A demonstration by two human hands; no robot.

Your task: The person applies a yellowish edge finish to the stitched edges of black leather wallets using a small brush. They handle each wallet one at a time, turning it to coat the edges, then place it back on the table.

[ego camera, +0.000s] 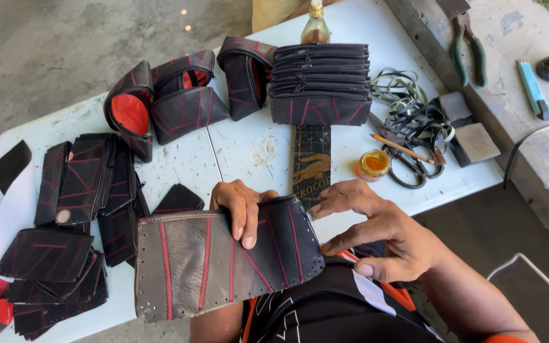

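A flat black-and-grey pouch (pixel 223 260) with red stitched lines lies at the near edge of the white tabletop (pixel 236 149), partly overhanging toward the person. The left hand (pixel 244 206) hooks over its zippered top edge, fingers pressed together and curled down onto the panel. The right hand (pixel 376 228) hovers at the pouch's right corner, fingers loosely spread, pinching nothing. The step looks like checking or shaping the pouch (its edge is dotted with holes). Next, a firm hold on that corner seems needed. Finished pouches (pixel 320 82) are stacked behind; scissors (pixel 408 168) lie to the right.
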